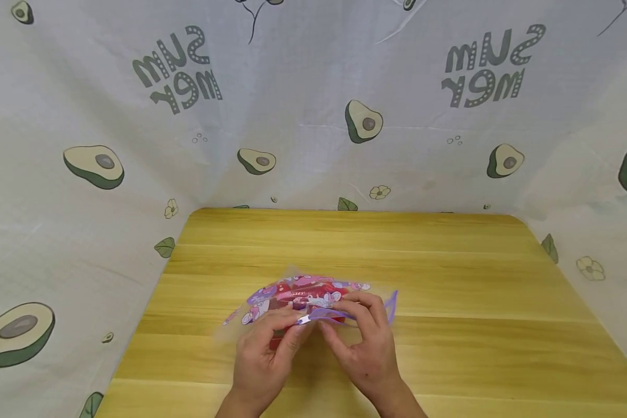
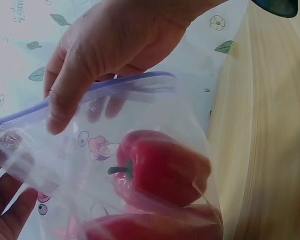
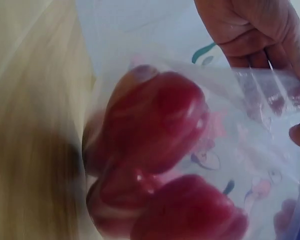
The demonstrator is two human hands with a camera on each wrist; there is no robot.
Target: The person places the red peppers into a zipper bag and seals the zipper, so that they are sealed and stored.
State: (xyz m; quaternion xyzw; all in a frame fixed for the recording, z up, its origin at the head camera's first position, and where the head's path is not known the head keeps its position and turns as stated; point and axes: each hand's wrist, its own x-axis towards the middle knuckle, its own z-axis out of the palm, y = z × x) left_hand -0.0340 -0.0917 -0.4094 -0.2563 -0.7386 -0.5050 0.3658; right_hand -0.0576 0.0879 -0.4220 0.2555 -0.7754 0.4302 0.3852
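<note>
A clear zip bag (image 1: 308,288) printed with pink and purple cartoon figures stands over the near middle of the table. Red bell peppers (image 2: 165,172) show through its film, one with a green stem. Along the mouth runs a purple zip strip (image 2: 125,80), with a small white slider (image 1: 305,319) near the left fingertips. My left hand (image 1: 263,354) pinches the zip edge by the slider, thumb on the near side. My right hand (image 1: 368,354) pinches the same edge farther right, fingers on the far side. In the right wrist view, several peppers (image 3: 185,210) sit low in the bag.
A wooden table (image 1: 449,273) lies under the bag. Behind it and along both sides hangs a white cloth (image 1: 303,104) with avocado prints and mirrored lettering, meeting the table's back edge.
</note>
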